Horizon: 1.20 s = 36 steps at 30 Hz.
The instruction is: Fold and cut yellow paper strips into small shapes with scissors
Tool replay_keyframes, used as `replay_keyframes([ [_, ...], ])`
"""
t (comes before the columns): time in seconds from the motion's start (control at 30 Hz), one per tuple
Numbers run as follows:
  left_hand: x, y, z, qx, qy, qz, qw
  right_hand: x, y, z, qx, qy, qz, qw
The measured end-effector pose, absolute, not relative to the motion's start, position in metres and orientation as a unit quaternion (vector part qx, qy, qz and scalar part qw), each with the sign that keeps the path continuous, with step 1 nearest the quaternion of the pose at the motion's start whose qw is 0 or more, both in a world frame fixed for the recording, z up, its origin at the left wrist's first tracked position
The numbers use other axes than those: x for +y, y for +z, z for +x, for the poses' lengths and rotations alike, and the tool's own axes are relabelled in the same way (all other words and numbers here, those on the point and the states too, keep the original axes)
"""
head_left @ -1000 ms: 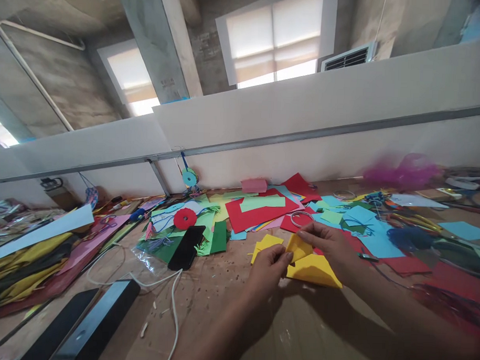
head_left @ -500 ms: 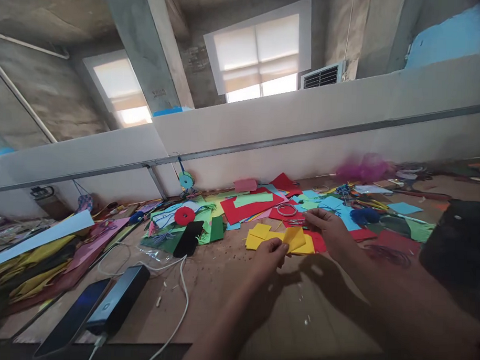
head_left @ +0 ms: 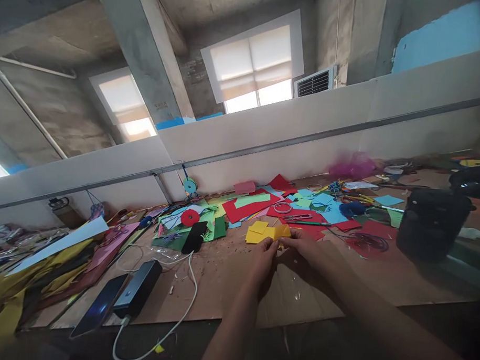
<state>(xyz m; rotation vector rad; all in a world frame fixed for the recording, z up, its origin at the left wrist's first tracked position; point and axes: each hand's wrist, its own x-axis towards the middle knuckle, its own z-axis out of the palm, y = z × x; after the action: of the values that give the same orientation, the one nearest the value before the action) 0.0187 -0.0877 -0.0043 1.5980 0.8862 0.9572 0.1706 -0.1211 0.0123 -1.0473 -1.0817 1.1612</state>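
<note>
Low over the table, my left hand (head_left: 266, 250) pinches a small yellow piece (head_left: 281, 232) that looks like felt or paper. My right hand (head_left: 301, 246) grips the same piece from its right side, its fingertips meeting those of the left. Behind it lie more flat yellow pieces (head_left: 257, 234), a small square on top of a larger one. Just beyond my right hand, a slim metal tool that may be small scissors (head_left: 296, 217) rests by a green pencil-like stick (head_left: 307, 223). A round ring (head_left: 282, 207) lies on red sheets.
A power bank (head_left: 138, 289) with a white cable (head_left: 196, 288) and a phone (head_left: 99, 306) lie at the front left. Another black phone (head_left: 194, 237) sits by a red pompom ring (head_left: 190, 217). A black box-like object (head_left: 433, 226) stands on the right. Coloured sheets cover the back.
My right hand has moved left and down, from beside the slim metal tool to the yellow piece in my left hand. The view has shifted, showing more of the table's right side.
</note>
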Motion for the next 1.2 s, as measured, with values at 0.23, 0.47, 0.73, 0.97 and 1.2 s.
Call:
replay_keyframes([
  [0.23,-0.085,-0.007,0.019,0.37,0.39,0.676,0.504,-0.116,0.009,0.178,-0.421,0.457,-0.455,0.638],
  [0.47,-0.085,-0.007,0.015,0.382,0.397,0.677,0.489,-0.115,0.01,0.182,-0.401,0.475,-0.455,0.637],
  [0.73,-0.083,-0.008,0.018,0.364,0.367,0.709,0.48,-0.111,0.002,0.178,-0.372,0.515,-0.448,0.629],
  [0.97,-0.088,-0.001,0.012,0.388,0.381,0.691,0.477,-0.105,0.001,0.196,-0.341,0.45,-0.459,0.686],
  [1.2,-0.087,-0.006,0.016,0.391,0.39,0.682,0.48,-0.11,0.005,0.192,-0.361,0.443,-0.475,0.67],
])
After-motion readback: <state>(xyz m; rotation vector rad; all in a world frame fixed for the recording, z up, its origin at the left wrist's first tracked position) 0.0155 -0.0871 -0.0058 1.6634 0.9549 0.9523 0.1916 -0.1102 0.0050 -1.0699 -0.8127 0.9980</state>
